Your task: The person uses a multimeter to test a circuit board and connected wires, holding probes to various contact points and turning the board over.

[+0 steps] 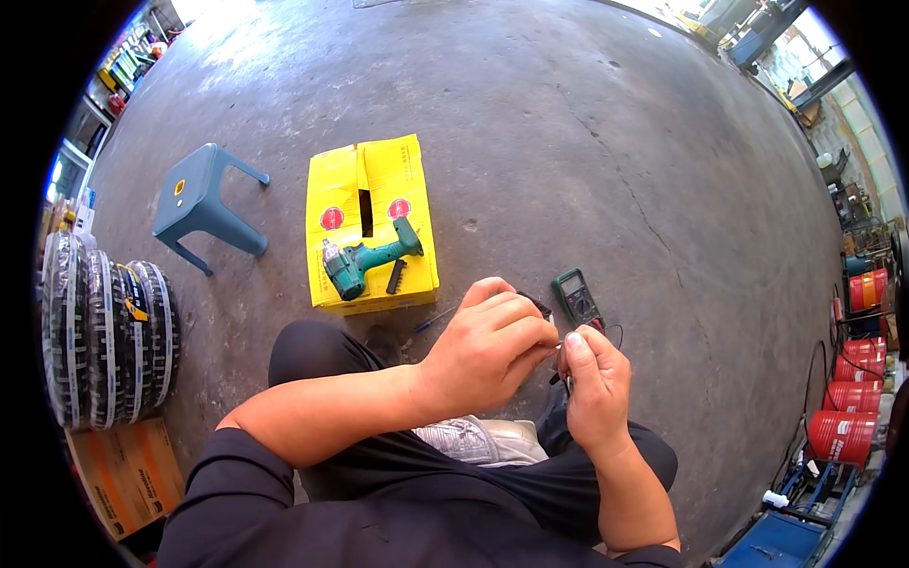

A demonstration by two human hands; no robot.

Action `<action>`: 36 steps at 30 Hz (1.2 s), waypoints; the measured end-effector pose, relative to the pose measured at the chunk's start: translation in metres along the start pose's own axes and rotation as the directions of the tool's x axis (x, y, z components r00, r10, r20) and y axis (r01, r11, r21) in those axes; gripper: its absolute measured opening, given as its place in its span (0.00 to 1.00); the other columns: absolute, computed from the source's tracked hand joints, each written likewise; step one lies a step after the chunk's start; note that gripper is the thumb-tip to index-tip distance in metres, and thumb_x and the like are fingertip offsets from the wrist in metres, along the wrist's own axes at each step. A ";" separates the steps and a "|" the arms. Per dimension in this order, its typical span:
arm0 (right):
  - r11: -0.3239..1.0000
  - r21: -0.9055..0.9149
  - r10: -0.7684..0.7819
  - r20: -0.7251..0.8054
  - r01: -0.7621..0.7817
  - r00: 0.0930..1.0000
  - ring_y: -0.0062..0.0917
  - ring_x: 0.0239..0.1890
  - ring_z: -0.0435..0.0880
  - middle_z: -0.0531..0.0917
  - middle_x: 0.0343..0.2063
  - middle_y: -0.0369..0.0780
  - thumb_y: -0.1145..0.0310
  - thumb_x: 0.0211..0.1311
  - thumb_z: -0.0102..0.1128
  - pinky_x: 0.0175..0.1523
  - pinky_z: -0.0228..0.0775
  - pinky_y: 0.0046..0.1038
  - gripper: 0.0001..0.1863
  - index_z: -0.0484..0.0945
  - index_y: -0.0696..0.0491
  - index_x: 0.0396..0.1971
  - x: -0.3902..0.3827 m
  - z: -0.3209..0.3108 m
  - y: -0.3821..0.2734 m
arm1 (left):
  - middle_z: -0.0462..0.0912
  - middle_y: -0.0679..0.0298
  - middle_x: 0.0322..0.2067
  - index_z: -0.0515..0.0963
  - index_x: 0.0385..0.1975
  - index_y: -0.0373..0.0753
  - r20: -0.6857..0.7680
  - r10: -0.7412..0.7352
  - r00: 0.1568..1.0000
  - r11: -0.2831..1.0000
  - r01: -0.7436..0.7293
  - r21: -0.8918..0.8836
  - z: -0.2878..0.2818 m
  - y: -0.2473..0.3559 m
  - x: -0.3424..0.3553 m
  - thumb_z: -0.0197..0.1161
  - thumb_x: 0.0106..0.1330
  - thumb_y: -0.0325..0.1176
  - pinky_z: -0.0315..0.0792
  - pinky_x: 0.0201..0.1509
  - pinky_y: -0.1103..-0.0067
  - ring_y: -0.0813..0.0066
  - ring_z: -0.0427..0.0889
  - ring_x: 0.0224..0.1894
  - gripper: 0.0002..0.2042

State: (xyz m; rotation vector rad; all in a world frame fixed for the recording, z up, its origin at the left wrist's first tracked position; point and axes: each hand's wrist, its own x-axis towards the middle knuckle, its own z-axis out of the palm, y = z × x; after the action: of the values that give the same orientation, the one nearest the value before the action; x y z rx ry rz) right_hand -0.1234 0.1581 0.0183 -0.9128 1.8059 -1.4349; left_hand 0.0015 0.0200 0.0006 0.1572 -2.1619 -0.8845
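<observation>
In front of my lap my left hand (pixel 497 341) is closed in a pinch, its fingertips meeting those of my right hand (pixel 595 383). The right thumb presses against the curled forefinger. Whatever sits between the fingertips is too small and too covered to name. A dark object (pixel 533 305) shows partly behind my left hand. Just beyond my hands a green-cased multimeter (pixel 576 296) lies on the floor. A teal cordless impact wrench (pixel 369 257), without a battery on its handle, rests on a yellow cardboard box (pixel 372 189), beside a small black toothed part (pixel 396 276).
A blue-grey plastic stool (pixel 204 194) stands left of the box. Wrapped tyres (pixel 109 331) line the left side above a brown carton (pixel 128 473). Red drums (pixel 843 435) and a blue metal frame (pixel 776 541) stand at the right. A thin pen-like item (pixel 434 320) lies near my left knee.
</observation>
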 end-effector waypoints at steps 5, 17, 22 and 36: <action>0.973 0.225 0.061 0.003 -0.060 0.998 0.14 0.27 0.67 0.72 0.21 0.32 0.65 0.80 0.50 0.34 0.61 0.23 0.19 0.71 0.55 0.24 -0.002 0.003 0.002 | 0.84 0.62 0.32 0.83 0.34 0.39 -0.072 0.072 0.995 0.997 -0.072 0.000 0.005 -0.003 -0.003 0.79 0.51 0.24 0.76 0.52 0.65 0.65 0.84 0.36 0.12; 0.967 0.256 0.004 0.021 -0.010 1.000 0.14 0.28 0.67 0.72 0.23 0.32 0.67 0.79 0.49 0.35 0.61 0.22 0.18 0.71 0.55 0.24 -0.005 0.001 -0.001 | 0.85 0.65 0.32 0.82 0.34 0.40 -0.071 0.023 0.997 0.998 -0.019 0.058 0.007 0.008 -0.001 0.76 0.52 0.23 0.72 0.53 0.66 0.68 0.85 0.35 0.12; 0.963 0.261 0.074 -0.037 -0.062 0.997 0.14 0.28 0.67 0.72 0.23 0.32 0.68 0.79 0.50 0.35 0.61 0.22 0.17 0.72 0.55 0.24 -0.002 0.004 0.002 | 0.86 0.65 0.33 0.81 0.33 0.40 -0.059 -0.005 0.998 0.997 0.010 0.081 0.010 0.011 -0.003 0.74 0.55 0.25 0.70 0.54 0.65 0.69 0.85 0.36 0.09; 0.888 0.347 0.289 0.085 -0.300 0.954 0.11 0.24 0.67 0.73 0.21 0.29 0.66 0.77 0.54 0.30 0.59 0.19 0.17 0.74 0.53 0.24 0.002 -0.007 0.012 | 0.81 0.65 0.35 0.80 0.36 0.40 0.192 0.143 0.971 0.990 -0.143 -0.015 0.010 -0.002 -0.012 0.71 0.58 0.25 0.68 0.59 0.63 0.69 0.84 0.39 0.09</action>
State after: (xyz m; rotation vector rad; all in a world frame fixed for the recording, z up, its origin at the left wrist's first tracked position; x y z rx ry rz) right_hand -0.1317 0.1618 0.0081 -0.4492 1.5123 -1.4735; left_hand 0.0027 0.0284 -0.0130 -0.0886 -2.3179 -0.8470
